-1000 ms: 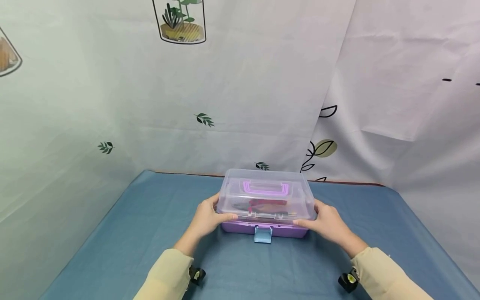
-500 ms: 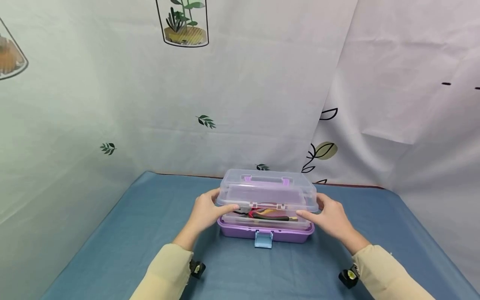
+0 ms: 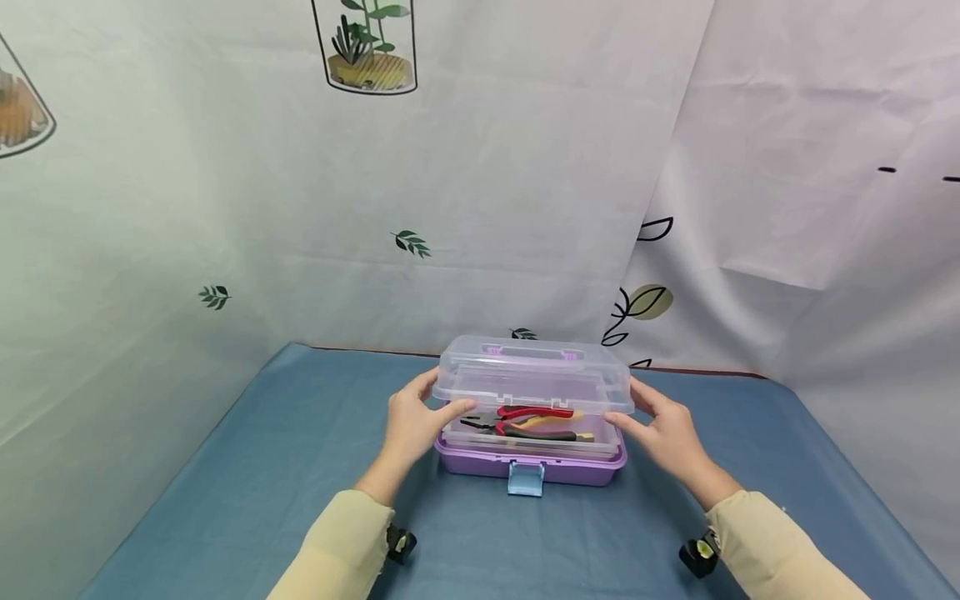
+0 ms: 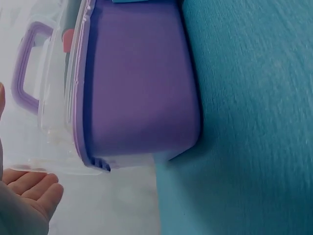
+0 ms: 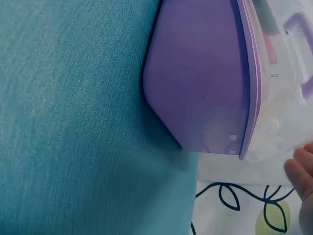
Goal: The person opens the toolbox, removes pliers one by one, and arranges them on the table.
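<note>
pale fabric walls (image 3: 525,167) with leaf prints (image 3: 410,243) behind a blue-covered table (image 3: 315,433)

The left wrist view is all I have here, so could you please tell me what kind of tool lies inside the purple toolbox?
Observer: The head view shows pliers; red, yellow and dark grips are visible, though I cannot count the pairs.
Operator: Thank you; and where is the right hand, please?
Observer: The right hand is holding the right end of the clear lid.
Operator: I see only a blue strip at my top edge; is that latch fastened?
Observer: No, the light-blue latch hangs down at the front of the purple base, unhooked from the lid.
</note>
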The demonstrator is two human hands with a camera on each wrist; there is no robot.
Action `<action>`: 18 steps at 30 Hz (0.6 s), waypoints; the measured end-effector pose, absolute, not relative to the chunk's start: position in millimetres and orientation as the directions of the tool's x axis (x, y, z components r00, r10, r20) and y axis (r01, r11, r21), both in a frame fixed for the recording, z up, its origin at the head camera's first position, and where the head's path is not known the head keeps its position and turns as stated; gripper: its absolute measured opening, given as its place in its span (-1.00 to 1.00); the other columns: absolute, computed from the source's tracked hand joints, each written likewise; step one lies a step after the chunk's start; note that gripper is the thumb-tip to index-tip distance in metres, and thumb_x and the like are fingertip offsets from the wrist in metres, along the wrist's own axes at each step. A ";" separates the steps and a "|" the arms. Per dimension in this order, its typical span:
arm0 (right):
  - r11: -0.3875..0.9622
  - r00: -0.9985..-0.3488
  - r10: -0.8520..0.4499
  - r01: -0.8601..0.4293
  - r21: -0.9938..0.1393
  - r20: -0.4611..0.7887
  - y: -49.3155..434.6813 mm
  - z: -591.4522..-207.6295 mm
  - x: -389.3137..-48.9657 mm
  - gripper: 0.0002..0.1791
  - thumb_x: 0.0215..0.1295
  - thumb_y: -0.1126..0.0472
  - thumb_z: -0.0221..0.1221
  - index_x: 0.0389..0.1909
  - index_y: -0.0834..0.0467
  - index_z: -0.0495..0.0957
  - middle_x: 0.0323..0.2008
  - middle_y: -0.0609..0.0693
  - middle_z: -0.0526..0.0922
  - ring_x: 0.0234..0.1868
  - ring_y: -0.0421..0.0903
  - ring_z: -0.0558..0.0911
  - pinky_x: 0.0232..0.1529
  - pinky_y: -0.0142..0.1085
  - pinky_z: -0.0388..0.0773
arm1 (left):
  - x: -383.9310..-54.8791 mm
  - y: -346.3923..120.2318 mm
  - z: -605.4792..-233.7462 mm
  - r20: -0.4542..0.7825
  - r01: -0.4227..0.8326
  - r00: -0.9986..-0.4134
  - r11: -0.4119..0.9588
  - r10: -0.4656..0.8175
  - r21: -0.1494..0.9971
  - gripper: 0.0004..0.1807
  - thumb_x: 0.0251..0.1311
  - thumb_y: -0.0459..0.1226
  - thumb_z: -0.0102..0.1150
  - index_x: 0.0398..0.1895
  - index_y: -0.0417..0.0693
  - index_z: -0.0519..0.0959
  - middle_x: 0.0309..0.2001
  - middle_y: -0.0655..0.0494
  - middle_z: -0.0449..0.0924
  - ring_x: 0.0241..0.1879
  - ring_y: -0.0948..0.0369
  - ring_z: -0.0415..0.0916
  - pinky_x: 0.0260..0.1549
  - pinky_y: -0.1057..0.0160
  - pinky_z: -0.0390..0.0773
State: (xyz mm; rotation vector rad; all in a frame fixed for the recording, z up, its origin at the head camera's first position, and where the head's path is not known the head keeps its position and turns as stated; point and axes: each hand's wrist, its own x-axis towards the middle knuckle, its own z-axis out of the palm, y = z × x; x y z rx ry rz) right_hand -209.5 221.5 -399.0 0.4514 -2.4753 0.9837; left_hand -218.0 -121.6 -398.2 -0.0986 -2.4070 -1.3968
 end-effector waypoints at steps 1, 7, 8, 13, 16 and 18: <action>0.696 -0.836 -0.131 -0.460 -0.551 0.533 221.4 -399.5 -209.9 -0.28 0.05 0.14 0.38 0.23 0.32 0.39 0.05 0.33 0.57 -0.03 0.24 0.62 -0.13 0.07 0.57 | -218.1 -121.5 -398.8 0.346 0.247 -0.931 0.503 -0.114 0.828 -0.13 -0.19 0.07 0.47 0.22 -0.15 0.45 0.20 -0.11 0.49 0.20 -0.05 0.43 0.12 -0.03 0.47; 0.706 -0.769 -0.055 -0.481 -0.519 0.637 218.5 -403.8 -212.6 -0.39 -0.04 0.25 0.41 0.11 0.30 0.52 -0.10 0.26 0.67 -0.14 0.01 0.69 -0.28 -0.58 0.54 | -219.9 -126.8 -406.0 0.461 0.407 -0.887 0.412 -0.034 0.815 -0.28 0.02 -0.18 0.39 0.26 -0.23 0.39 0.25 -0.14 0.43 0.25 0.00 0.37 0.18 0.09 0.41; 0.702 -0.764 -0.041 -0.480 -0.525 0.644 217.8 -404.2 -213.1 -0.41 -0.04 0.25 0.41 0.09 0.29 0.53 -0.12 0.24 0.69 -0.15 -0.12 0.69 -0.28 -0.68 0.46 | -220.6 -128.3 -407.4 0.489 0.443 -0.872 0.397 -0.016 0.804 -0.31 0.04 -0.22 0.36 0.26 -0.26 0.38 0.25 -0.15 0.42 0.25 0.00 0.36 0.18 0.11 0.40; 0.654 -0.762 0.022 -0.479 -0.586 0.647 215.0 -404.2 -215.5 -0.50 -0.01 0.28 0.39 0.02 0.30 0.57 -0.21 0.21 0.72 -0.23 -0.69 0.45 -0.23 -0.79 0.39 | -222.9 -133.7 -409.8 0.566 0.541 -0.823 0.376 0.050 0.752 -0.39 0.13 -0.32 0.27 0.26 -0.33 0.35 0.25 -0.22 0.39 0.24 -0.02 0.36 0.16 0.16 0.40; 0.631 -0.770 0.059 -0.465 -0.621 0.636 213.6 -402.3 -217.0 -0.54 -0.02 0.30 0.40 -0.04 0.31 0.60 -0.25 0.21 0.72 -0.30 -0.73 0.42 -0.32 -0.75 0.42 | -221.4 -133.0 -405.1 0.583 0.557 -0.811 0.377 0.056 0.740 -0.41 0.16 -0.34 0.24 0.25 -0.37 0.35 0.24 -0.25 0.39 0.21 -0.04 0.38 0.13 0.16 0.42; 0.622 -0.777 0.086 -0.447 -0.643 0.624 212.9 -401.2 -218.3 -0.57 -0.04 0.31 0.40 -0.09 0.32 0.61 -0.27 0.22 0.72 -0.34 -0.72 0.43 -0.37 -0.74 0.41 | -217.6 -130.0 -396.5 0.605 0.574 -0.795 0.374 0.042 0.729 -0.44 0.14 -0.39 0.24 0.21 -0.44 0.37 0.19 -0.30 0.43 0.15 -0.08 0.44 0.08 0.13 0.46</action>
